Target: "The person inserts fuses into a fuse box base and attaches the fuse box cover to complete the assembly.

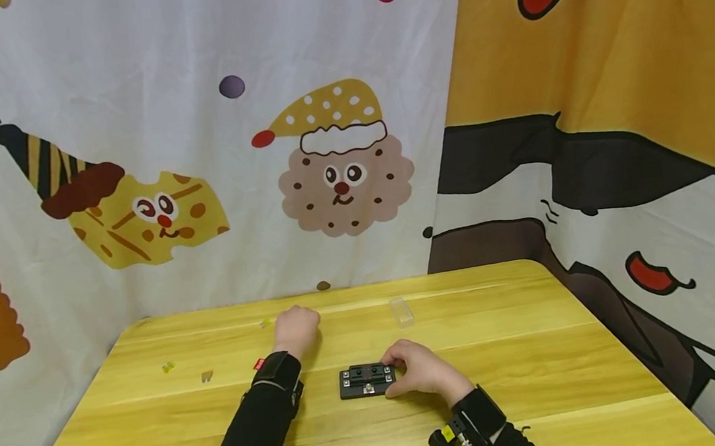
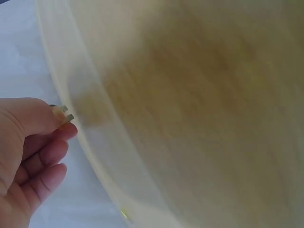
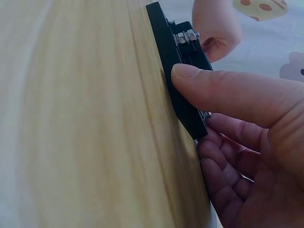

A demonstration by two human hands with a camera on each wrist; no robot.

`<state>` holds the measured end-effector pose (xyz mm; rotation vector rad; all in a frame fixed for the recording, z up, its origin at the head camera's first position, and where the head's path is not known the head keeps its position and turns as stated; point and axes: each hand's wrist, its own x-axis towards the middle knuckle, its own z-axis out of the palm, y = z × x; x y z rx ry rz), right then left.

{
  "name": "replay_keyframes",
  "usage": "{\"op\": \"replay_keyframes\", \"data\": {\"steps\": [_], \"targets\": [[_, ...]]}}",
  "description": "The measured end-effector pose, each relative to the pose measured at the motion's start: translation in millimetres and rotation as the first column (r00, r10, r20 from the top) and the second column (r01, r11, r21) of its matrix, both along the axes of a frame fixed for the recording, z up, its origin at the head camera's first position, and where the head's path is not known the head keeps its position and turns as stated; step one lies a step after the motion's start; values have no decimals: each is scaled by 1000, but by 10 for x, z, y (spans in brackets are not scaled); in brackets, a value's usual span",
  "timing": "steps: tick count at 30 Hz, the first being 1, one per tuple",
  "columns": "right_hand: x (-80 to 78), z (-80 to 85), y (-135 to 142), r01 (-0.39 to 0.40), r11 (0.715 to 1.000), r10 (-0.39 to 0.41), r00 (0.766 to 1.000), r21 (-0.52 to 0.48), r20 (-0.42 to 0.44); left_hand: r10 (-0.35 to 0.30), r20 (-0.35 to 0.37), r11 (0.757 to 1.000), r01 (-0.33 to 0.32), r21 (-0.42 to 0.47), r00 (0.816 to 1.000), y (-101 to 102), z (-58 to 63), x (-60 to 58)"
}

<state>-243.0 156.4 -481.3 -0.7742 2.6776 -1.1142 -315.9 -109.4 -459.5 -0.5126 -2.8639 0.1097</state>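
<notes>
My left hand point(image 1: 296, 328) is over the back of the table. In the left wrist view its thumb and forefinger pinch a small blade fuse point(image 2: 61, 114), with two metal prongs sticking out. The fuse's body is mostly hidden by the fingertips. A black fuse block point(image 1: 366, 381) with metal screw terminals lies on the table nearer the front. Its right end is gripped by my right hand point(image 1: 420, 369), thumb on the near side and fingers on the far side. From the right wrist, the block point(image 3: 176, 90) appears edge-on against the wood.
Left of my left arm lie a red fuse point(image 1: 258, 364), a tan fuse point(image 1: 207, 376) and a yellow-green piece point(image 1: 168, 367). Another yellowish piece point(image 1: 265, 323) is beside the left hand. A clear plastic cover point(image 1: 402, 313) lies behind the block. Printed curtains hang behind the wooden table point(image 1: 538, 349).
</notes>
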Motion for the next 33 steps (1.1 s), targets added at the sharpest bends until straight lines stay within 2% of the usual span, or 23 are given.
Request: {"op": "replay_keyframes", "data": {"steps": [5,8,14,18,21,26,33], "targets": [[0,-11,0,-3,1000,3,1000,-4,5,-16,27,990,12,139,1000,56,71,4],[-7,-13,-6,1,1000,0,1000,-8,8,-66,13,976,61,207,998,100,102,-4],[-4,-13,-7,0,1000,0,1000,-15,10,-164,4,951,157,267,986,176,153,-3],[2,-11,-1,-3,1000,3,1000,-21,3,-239,-24,931,236,277,971,207,203,43],[-2,-16,3,-4,1000,4,1000,-11,-8,-292,-37,907,289,305,956,227,247,93],[-11,-19,3,-4,1000,4,1000,-7,-9,-351,-5,875,329,355,936,281,308,168],[-9,-7,3,-6,1000,6,1000,-6,0,-453,20,847,423,323,892,379,340,274]]}}
